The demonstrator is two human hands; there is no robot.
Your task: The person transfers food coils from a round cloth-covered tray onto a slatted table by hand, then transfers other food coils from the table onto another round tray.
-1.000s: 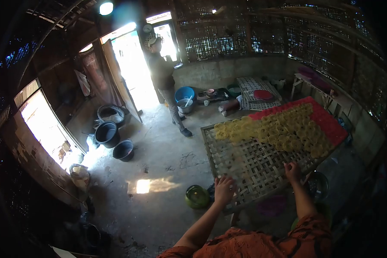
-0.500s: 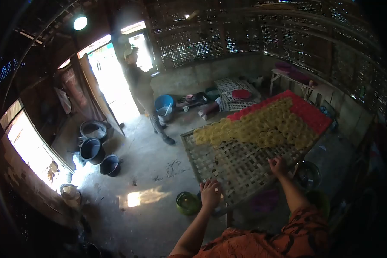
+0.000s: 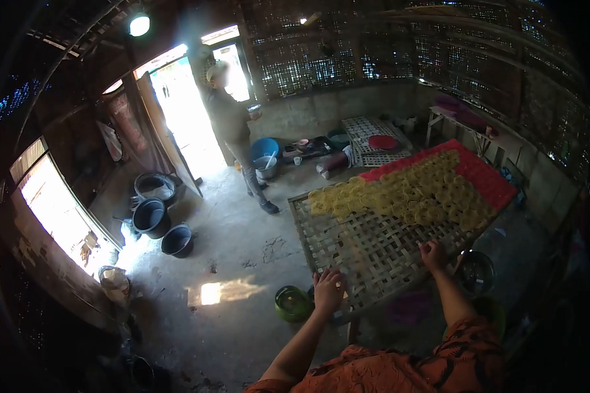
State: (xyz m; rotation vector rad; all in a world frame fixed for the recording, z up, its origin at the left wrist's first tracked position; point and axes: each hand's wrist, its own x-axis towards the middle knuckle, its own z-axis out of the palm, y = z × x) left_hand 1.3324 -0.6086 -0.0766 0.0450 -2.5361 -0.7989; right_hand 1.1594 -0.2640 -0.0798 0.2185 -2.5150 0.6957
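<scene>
A woven bamboo rack stretches out in front of me, tilted across the view. Yellow noodle-like nests lie in rows over its far part, beside and partly on a red sheet. My left hand is at the rack's near left corner, fingers stretched out and apart, holding nothing that I can see. Over the rack's near right side is my right hand, its fingers curled in toward the thumb. Whatever may be between those fingers is too small to make out.
A person stands by the bright doorway, holding a small object. Dark tubs stand on the floor at left. A green bowl sits near the rack's corner. Behind the rack are another woven rack and a bench.
The view has shifted, so the room appears farther right. My hands have hardly moved, staying at the rack's near side. The person by the door stays standing there.
</scene>
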